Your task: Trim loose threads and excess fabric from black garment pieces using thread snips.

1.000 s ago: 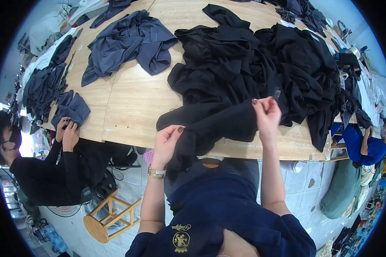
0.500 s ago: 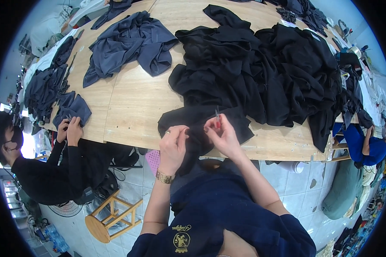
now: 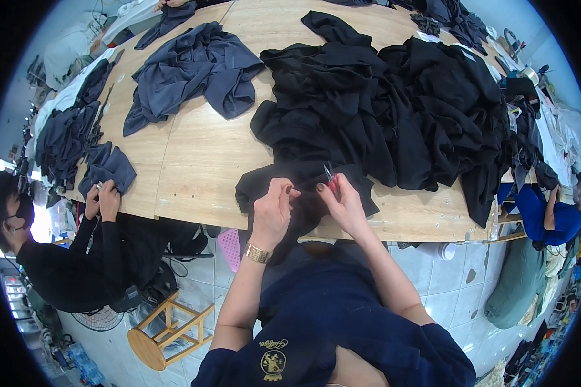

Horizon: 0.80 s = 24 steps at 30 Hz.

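Note:
My left hand is closed in a pinch over the near edge of a black cloth, and the cloth hangs down toward my lap beneath it. In my right hand is a small pair of snips with red handles, its pointed metal blades facing away from me. The thumb of that hand stands out toward the left fingertips, with a small gap between the two hands. Whether a thread runs between them is too fine to see.
Heaped black garments cover the wooden table ahead and to the right. A grey-blue garment pile lies far left. At left a masked person handles dark cloth; another person in blue is at right. A wooden stool stands lower left.
My left hand has moved slightly right and away from me. My right hand has turned a little, and the snips' blades now show more clearly, tilted left.

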{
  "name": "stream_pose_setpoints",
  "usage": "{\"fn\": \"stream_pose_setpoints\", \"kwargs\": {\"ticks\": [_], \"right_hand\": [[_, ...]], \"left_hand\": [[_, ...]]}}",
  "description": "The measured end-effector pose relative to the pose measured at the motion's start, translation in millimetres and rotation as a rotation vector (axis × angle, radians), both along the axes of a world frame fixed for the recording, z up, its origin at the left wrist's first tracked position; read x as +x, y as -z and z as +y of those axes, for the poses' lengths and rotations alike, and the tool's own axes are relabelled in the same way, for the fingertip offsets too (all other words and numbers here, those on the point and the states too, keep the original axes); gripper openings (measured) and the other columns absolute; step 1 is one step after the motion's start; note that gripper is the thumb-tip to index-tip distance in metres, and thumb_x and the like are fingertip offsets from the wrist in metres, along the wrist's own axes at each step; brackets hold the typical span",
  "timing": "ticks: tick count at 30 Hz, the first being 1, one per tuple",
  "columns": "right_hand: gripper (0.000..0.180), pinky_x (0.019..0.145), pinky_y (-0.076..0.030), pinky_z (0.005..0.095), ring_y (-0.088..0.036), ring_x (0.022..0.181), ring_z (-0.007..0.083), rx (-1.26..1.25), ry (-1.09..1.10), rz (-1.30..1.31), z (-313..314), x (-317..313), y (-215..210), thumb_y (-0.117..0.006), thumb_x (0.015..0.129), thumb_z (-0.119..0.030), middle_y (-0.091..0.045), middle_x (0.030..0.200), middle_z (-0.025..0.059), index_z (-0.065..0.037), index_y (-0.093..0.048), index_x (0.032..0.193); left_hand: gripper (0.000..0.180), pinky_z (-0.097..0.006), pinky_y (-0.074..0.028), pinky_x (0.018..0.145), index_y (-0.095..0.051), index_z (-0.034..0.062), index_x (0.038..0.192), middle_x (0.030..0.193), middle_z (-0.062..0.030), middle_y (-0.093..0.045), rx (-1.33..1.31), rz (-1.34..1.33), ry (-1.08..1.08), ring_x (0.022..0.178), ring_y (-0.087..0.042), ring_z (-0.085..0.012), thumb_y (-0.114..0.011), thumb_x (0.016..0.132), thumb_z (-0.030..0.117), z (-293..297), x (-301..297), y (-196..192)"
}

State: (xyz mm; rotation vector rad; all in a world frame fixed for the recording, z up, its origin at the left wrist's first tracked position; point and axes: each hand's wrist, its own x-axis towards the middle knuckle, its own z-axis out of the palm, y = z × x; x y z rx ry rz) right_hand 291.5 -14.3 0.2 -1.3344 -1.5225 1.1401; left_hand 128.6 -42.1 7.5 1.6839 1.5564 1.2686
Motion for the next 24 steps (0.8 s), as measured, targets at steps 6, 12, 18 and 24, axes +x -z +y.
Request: {"fn": "stream_pose_setpoints", "kwargs": {"ticks": [6,12,18,24], "right_hand": [[0.035,0.051,-0.038,0.0363,-0.051,0.051,0.0283,0.013,-0.226,-0.276,-14,21,-13,-0.059,0.087,-0.032,-0.051,0.056,0.0148,0.000,-0.050,0.075],[0.035,0.054,-0.045,0.0419,-0.060,0.063,0.0344,0.156,-0.245,-0.515,-18,19,-24,-0.058,0.086,-0.038,-0.058,0.060,0.0143,-0.004,-0.055,0.075],[0.040,0.052,-0.044,0.0393,-0.061,0.059,0.0317,0.189,-0.196,-0.604,-17,16,-30,-0.060,0.081,-0.043,-0.059,0.060,0.0123,-0.005,-0.056,0.073],[0.038,0.050,-0.044,0.0375,-0.060,0.056,0.0290,0.245,-0.181,-0.640,-17,19,-27,-0.062,0.079,-0.044,-0.060,0.058,0.0098,-0.007,-0.060,0.069]], "left_hand": [[0.013,-0.022,-0.051,0.052,-0.049,0.0025,0.095,0.071,-0.0088,-0.064,-0.060,-0.061,0.025,0.063,-0.065,-0.0125,-0.041,0.097,0.012,7,1,-2],[0.010,-0.026,-0.051,0.051,-0.053,0.0033,0.096,0.070,-0.0100,-0.061,-0.106,-0.108,0.019,0.060,-0.064,-0.0161,-0.046,0.095,0.010,8,3,-7],[0.008,-0.029,-0.052,0.054,-0.054,0.0025,0.095,0.075,-0.0119,-0.060,-0.067,-0.052,0.023,0.065,-0.065,-0.0192,-0.047,0.093,0.008,9,3,-9],[0.006,-0.030,-0.052,0.057,-0.054,0.0019,0.094,0.077,-0.0127,-0.060,-0.005,-0.002,0.045,0.067,-0.064,-0.0228,-0.050,0.091,0.004,7,5,-16]]}}
